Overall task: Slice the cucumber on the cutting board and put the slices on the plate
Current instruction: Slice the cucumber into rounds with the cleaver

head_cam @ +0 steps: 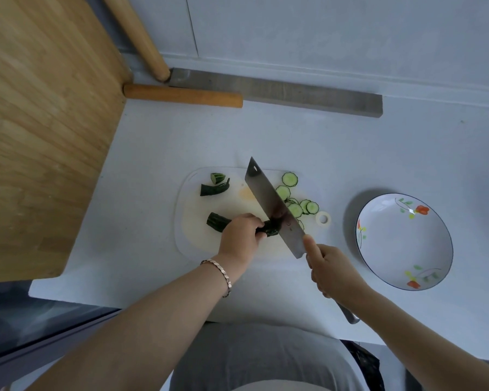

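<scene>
One cucumber (217,221) lies across the middle of the white cutting board (195,241), its cut end toward 3 o'clock. The left grip (240,235) holds it down, fingers curled over its middle, so only the two ends show. The right grip (333,269) is wrapped round the handle of one cleaver (274,210), a finger stretched up along the blade; the blade slants from 11 to 5 o'clock and meets the cucumber's cut end.

Beyond the blade, at 1 to 3 o'clock on the board, lie the slices (290,179) — at least six, some overlapping and some partly hidden by the steel. Two dark offcuts (213,189) sit at the board's 11 o'clock corner. A small white ring (323,218) lies just off the board's 3 o'clock edge.

One flowered plate (401,244) stands well apart at 3 o'clock on the white worktop (350,153). At 9 to 11 o'clock lies a large wooden board (40,122); at 12 o'clock, two wooden rods (181,95) and a grey bar (294,95) — all near the wall. A bracelet (220,273) circles the left wrist.
</scene>
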A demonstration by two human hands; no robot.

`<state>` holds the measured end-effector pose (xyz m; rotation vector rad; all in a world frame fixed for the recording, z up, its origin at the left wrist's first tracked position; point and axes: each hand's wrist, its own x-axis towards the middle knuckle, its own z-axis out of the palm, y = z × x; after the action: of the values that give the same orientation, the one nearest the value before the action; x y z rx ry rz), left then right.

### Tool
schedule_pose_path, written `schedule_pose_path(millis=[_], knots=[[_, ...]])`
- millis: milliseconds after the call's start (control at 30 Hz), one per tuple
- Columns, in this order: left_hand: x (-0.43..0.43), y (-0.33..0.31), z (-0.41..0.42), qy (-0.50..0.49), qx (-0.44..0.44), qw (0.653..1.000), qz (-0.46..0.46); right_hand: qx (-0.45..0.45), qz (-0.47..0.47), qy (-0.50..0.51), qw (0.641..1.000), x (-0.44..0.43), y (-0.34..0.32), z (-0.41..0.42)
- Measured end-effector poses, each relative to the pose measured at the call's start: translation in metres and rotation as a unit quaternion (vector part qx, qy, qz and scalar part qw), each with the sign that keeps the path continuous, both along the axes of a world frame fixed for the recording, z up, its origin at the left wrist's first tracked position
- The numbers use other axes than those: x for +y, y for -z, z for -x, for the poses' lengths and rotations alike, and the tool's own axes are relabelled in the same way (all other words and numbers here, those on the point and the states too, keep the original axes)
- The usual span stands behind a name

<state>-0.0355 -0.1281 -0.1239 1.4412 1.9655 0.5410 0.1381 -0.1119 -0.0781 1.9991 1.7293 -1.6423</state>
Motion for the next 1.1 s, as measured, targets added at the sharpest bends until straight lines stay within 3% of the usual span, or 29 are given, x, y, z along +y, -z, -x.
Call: schedule_pose_path(millis=[267, 467, 1100], knots=[[0.000, 0.001, 0.000, 0.011, 0.007, 1.000, 0.009, -0.038, -0.025, -0.024, 0.999, -0.006, 0.025, 0.010], [-0.005, 0.000, 0.004, 0.039, 0.015, 0.999, -0.032, 0.053, 0.060, 0.115, 0.990, 0.001, 0.024, 0.010], [-0.002, 0.004, 0.003, 0.019, 0.010, 0.999, -0.030, 0.020, 0.039, 0.032, 0.999, -0.001, 0.000, -0.004]])
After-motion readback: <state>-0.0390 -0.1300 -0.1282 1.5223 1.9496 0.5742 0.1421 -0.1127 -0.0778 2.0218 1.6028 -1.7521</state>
